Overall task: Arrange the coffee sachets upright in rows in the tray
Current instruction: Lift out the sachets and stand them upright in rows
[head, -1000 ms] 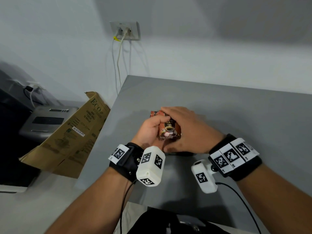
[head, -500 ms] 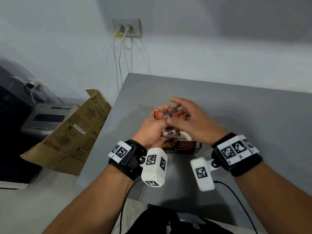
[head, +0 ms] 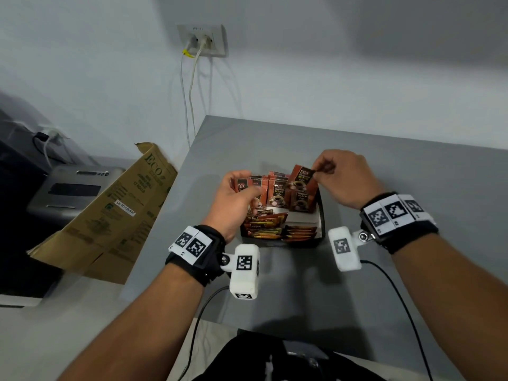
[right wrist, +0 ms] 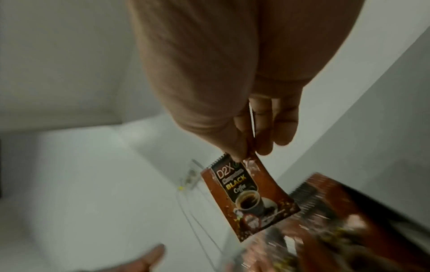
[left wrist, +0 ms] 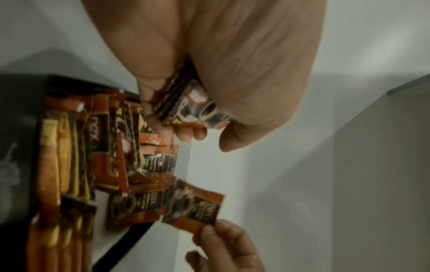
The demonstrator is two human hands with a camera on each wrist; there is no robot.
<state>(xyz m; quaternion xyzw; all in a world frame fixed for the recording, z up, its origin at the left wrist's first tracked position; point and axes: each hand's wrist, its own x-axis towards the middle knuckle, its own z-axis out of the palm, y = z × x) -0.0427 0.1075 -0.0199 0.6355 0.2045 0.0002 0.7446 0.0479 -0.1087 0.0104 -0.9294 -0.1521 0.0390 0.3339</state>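
Note:
A black tray point(head: 321, 213) sits on the grey table point(head: 384, 174). Several red-brown coffee sachets point(head: 276, 192) stand upright in its far half, and stick sachets point(head: 265, 225) lie flat in its near half. My left hand point(head: 242, 192) grips a small bunch of sachets point(left wrist: 190, 106) at the tray's left side. My right hand point(head: 320, 171) pinches the top corner of one tilted sachet point(right wrist: 249, 195) over the tray's far right corner; the left wrist view shows that sachet point(left wrist: 193, 208) too.
A folded cardboard box point(head: 110, 213) leans against the table's left edge, with a grey machine point(head: 66, 191) behind it. A wall socket point(head: 203, 41) with white cables hangs above the table's far left corner. Wrist-camera cables trail over the table's near edge.
My hands were together over the tray and have moved apart. The right hand has drawn one sachet off to the right, while the left keeps the bunch at the left, uncovering the upright row.

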